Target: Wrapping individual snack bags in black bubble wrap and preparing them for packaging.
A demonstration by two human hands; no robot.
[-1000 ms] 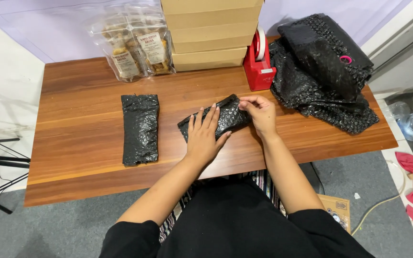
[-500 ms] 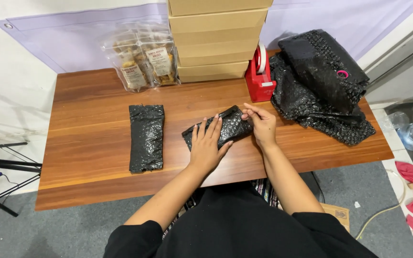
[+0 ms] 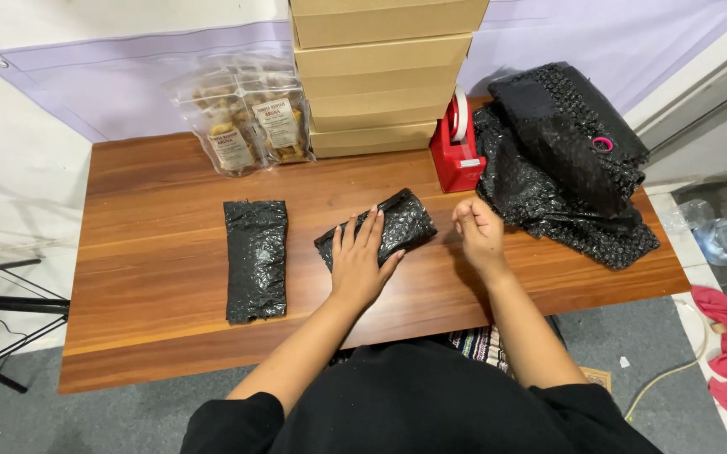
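Note:
A small parcel wrapped in black bubble wrap lies at the middle of the wooden table. My left hand presses flat on its near end, fingers spread. My right hand hovers just right of the parcel with its fingers curled in; nothing shows in it. A second black wrapped parcel lies lengthwise to the left, untouched. A red tape dispenser stands behind my right hand.
Stacked cardboard boxes stand at the back centre, with clear bags of snacks to their left. A heap of black bubble wrap fills the table's right end. Cloth and a plastic bottle lie on the floor at right.
My right hand has come off the parcel's right end and drawn back to the right. My left hand stays pressed on the parcel. The camera view has shifted slightly.

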